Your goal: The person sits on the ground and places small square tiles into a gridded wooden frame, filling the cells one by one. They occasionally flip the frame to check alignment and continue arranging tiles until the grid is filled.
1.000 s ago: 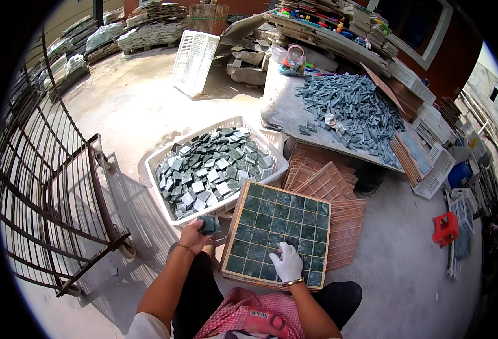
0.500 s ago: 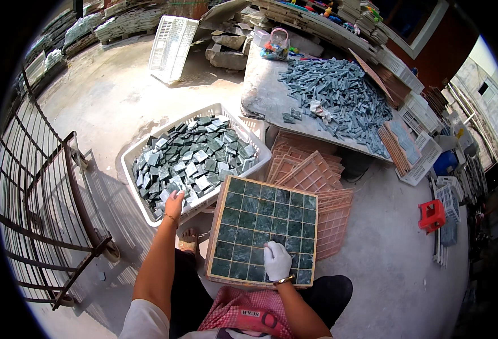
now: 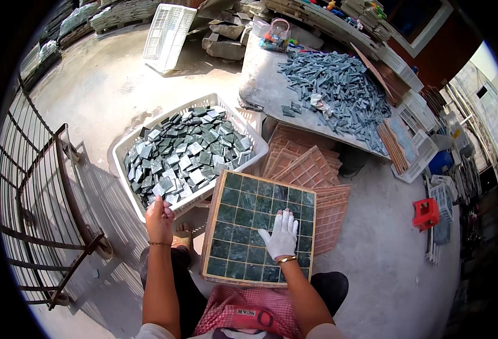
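A square wooden frame (image 3: 207,248) rests in front of me, its grid filled with dark green stone tiles (image 3: 243,233). My right hand (image 3: 281,236), in a white glove, lies on the tiles with its fingers stretched out, right of the middle. Beside the near corner of a white plastic crate (image 3: 121,162) is my bare left hand (image 3: 159,221). Its fingers are curled together, and whatever may be in them is hidden. Loose square green stone tiles (image 3: 189,148) fill the crate.
Pinkish-brown gridded trays (image 3: 311,169) lie stacked beyond the frame. A low table (image 3: 257,79) carries a heap of narrow stone strips (image 3: 339,93). To the left stands a metal rack (image 3: 71,186). A red stool (image 3: 425,214) is at the right; a white crate (image 3: 168,37) stands behind.
My left hand has drawn back from the tiles in the crate towards me. My right hand has slid farther up the tiles, and its fingers have gone from curled to spread flat.
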{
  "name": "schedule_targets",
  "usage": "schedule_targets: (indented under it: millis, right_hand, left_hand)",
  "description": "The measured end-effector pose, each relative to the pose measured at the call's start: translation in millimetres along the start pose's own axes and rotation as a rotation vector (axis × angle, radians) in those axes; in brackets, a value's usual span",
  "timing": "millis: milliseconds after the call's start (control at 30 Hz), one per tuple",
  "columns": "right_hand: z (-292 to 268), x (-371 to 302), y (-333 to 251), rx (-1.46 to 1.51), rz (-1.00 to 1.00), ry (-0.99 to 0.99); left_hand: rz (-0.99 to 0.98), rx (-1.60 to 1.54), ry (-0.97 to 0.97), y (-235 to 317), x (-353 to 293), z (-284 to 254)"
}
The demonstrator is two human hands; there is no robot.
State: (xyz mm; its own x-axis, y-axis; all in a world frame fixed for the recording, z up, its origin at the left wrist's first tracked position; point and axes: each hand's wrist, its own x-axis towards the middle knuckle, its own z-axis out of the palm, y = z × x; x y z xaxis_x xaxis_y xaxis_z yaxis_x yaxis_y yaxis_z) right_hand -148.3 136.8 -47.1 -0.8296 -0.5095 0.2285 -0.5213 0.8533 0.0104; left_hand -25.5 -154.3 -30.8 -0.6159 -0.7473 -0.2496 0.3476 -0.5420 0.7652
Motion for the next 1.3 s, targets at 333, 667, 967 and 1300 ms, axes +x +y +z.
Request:
schedule_targets:
  millis: [333, 667, 967, 1300]
  right_hand:
    - [-34.4, -37.1, -140.0, 0.402, -0.674, -0.366]
    - [-13.0, 19.9, 39.9, 0.174, 0.007, -0.013]
    - [38.6, 104.0, -14.6, 0.001, 0.014, -0.002]
    - [11.9, 62.7, -148.4, 0.323, -0.521, -0.115]
  left_hand:
    - [-0.038, -0.024, 0.154, -26.2, 39.1, 15.9]
    - [-0.024, -0.035, 0.157, -20.3, 33.2, 7.9]
    - [-0.010, -0.024, 0.074, -21.4, 33.5, 15.9]
    - [-0.042, 0.008, 0.147, -31.5, 51.9, -0.2]
